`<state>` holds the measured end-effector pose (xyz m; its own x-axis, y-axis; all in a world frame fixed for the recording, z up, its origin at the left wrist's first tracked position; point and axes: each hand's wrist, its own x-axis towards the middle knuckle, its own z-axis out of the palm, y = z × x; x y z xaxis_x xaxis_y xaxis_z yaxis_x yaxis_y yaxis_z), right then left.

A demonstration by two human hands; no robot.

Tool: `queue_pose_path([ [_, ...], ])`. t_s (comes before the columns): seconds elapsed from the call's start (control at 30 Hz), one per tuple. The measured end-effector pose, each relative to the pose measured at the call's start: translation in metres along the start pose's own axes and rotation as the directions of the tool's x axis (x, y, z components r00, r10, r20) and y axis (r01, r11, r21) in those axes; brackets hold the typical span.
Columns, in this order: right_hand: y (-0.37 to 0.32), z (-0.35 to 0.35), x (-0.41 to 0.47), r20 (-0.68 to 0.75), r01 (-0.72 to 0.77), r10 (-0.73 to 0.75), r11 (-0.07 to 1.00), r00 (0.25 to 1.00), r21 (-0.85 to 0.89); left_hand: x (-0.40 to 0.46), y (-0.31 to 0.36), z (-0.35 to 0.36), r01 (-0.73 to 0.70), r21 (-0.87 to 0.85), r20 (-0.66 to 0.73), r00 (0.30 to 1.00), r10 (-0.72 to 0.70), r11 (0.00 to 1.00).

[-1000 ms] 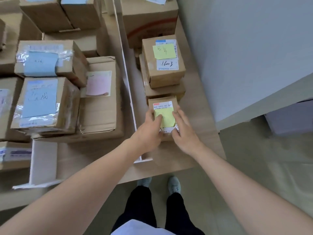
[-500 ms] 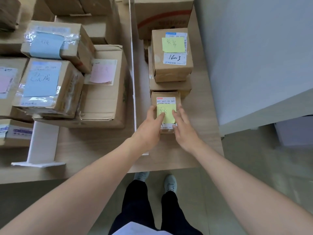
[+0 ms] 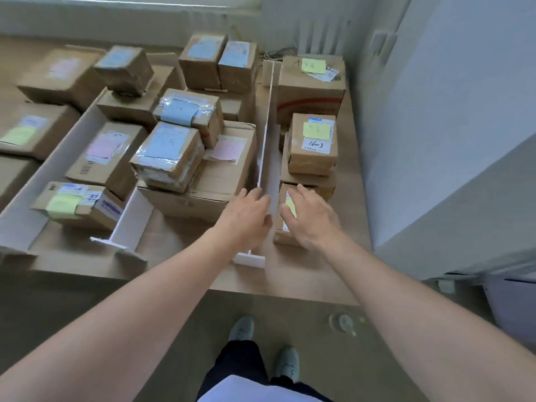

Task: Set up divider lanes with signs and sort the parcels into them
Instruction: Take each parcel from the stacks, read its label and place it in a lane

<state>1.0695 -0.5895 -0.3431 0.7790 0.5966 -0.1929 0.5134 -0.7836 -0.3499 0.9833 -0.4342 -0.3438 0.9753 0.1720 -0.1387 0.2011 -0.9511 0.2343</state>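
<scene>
Near the front right corner of the table [image 3: 319, 282], the small parcel [image 3: 285, 227] with a yellow note sits in the right lane, just beside the white divider [image 3: 265, 146]. Right hand [image 3: 311, 219] hovers over it, fingers loose, gripping nothing; left hand [image 3: 246, 217] is relaxed too, touching the divider. Dividers look set up and most parcels seem sorted, though a few far-left ones may need lanes.

small parcel [image 3: 285, 224] R of divider [image 3: 265, 140] | stack [image 3: 311, 146] behind
</scene>
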Motion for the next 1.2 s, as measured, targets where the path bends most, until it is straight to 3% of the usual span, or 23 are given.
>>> queue_pose_path([
  [0.27,-0.118,-0.069,-0.033,-0.113,0.222,-0.240,0.963,0.964,-0.151,-0.090,-0.034,-0.110,0.180,0.121,-0.190,0.969,-0.155,0.976],
  [0.6,-0.313,-0.109,-0.084,-0.261,0.462,-0.521,0.849,0.813,-0.258,-0.234,-0.128,-0.236,0.393,0.083,-0.403,0.853,-0.330,0.916],
  [0.73,-0.400,-0.096,-0.117,-0.296,0.513,-0.548,0.837,0.783,-0.193,-0.308,-0.186,-0.272,0.443,0.063,-0.481,0.799,-0.362,0.894],
  [1.2,-0.666,-0.002,-0.162,-0.251,0.684,-0.700,0.711,0.668,-0.162,-0.514,-0.379,-0.315,0.628,0.024,-0.485,0.688,-0.540,0.778],
])
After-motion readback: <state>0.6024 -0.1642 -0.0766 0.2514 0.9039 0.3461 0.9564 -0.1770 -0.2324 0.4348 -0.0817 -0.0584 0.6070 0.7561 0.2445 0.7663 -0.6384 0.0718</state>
